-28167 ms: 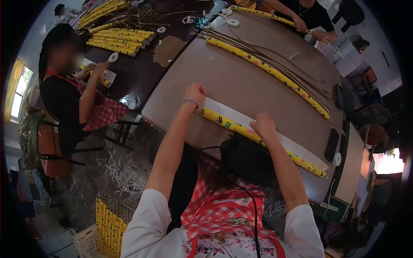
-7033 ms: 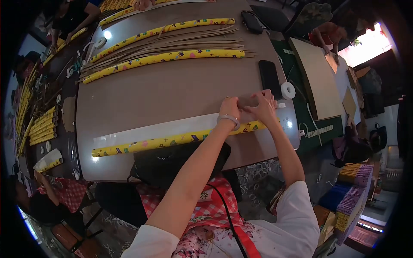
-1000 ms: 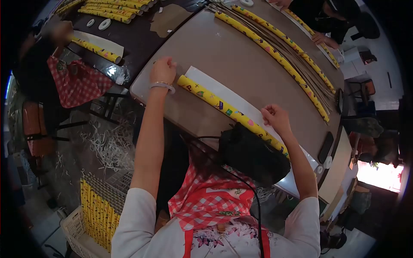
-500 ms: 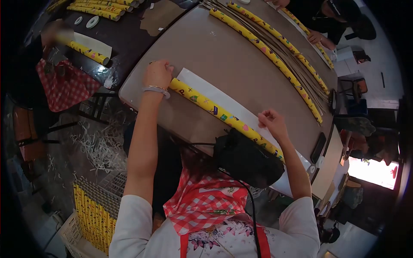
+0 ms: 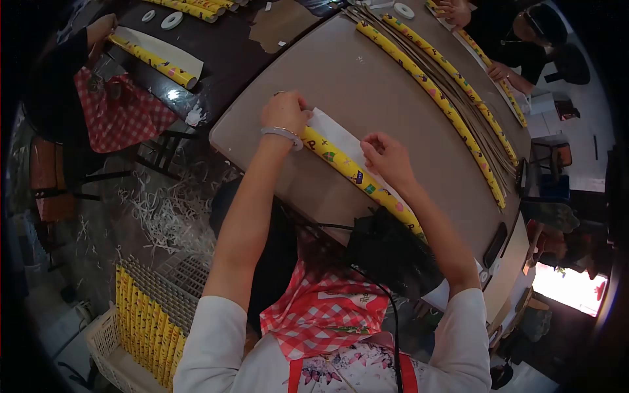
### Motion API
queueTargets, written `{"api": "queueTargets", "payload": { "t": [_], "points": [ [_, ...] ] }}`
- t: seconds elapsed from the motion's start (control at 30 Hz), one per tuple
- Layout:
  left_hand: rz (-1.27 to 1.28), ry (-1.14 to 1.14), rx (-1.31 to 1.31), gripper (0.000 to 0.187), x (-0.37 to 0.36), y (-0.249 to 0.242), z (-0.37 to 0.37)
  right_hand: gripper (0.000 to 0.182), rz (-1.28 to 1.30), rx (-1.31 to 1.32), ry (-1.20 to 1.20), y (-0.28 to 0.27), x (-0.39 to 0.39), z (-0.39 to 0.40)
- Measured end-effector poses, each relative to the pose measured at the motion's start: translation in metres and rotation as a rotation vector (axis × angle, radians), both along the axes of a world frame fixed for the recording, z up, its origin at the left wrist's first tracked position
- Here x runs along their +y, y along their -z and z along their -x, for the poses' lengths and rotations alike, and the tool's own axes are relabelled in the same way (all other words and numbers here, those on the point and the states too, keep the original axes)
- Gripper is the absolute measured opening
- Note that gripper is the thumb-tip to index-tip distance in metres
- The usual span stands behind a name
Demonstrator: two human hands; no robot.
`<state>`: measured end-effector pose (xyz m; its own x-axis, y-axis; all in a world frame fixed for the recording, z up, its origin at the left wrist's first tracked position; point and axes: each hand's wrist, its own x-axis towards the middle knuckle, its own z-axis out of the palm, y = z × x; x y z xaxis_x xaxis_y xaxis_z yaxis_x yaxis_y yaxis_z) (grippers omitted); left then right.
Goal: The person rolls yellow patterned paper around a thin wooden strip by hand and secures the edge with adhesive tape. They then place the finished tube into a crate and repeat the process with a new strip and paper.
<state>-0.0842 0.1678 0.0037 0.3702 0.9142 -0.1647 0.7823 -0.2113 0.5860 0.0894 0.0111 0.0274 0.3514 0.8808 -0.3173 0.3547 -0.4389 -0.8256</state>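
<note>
A long yellow patterned roll [image 5: 357, 175] lies slantwise along the near edge of the brown table, with a white strip of its paper showing on the far side. At its upper left end is my left hand [image 5: 285, 112], fingers curled in on the end of the paper; what they grip is hidden. My right hand [image 5: 386, 156] hovers over or touches the white strip [image 5: 337, 131] near the roll's middle, thumb and fingers pinched together. Whether paper is between them is too small to tell. A black bag [image 5: 393, 252] covers the roll's lower right part.
Finished yellow rolls [image 5: 439, 101] and thin brown sticks lie across the table [image 5: 262, 98]. A co-worker's hands [image 5: 501, 71] hold a roll at the far right; another person handles a roll [image 5: 154, 60] at left. A crate [image 5: 108, 347] of rolls stands below left.
My right hand has moved left and up along the roll, closer to my left hand. My left hand stays at the roll's end. The whole view has shifted slightly.
</note>
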Motion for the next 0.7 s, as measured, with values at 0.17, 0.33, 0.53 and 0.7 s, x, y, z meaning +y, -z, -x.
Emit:
{"api": "queueTargets", "payload": {
  "t": [0.17,0.33,0.53,0.7],
  "points": [
    [-0.022,-0.023,-0.010,0.025,-0.003,-0.007,-0.001,0.019,0.038,-0.123,-0.047,0.011,0.031,-0.001],
    [-0.031,-0.021,0.009,0.023,-0.004,-0.009,-0.003,0.019,0.004,-0.348,-0.129,0.013,0.024,0.003],
    [0.016,0.003,-0.073,0.019,0.001,-0.002,-0.002,0.021,-0.061,-0.258,-0.052,0.022,0.020,0.002],
    [0.068,0.044,-0.079,0.018,0.003,0.000,-0.002,0.018,-0.050,-0.316,-0.176,0.011,0.022,0.004]
  ]
}}
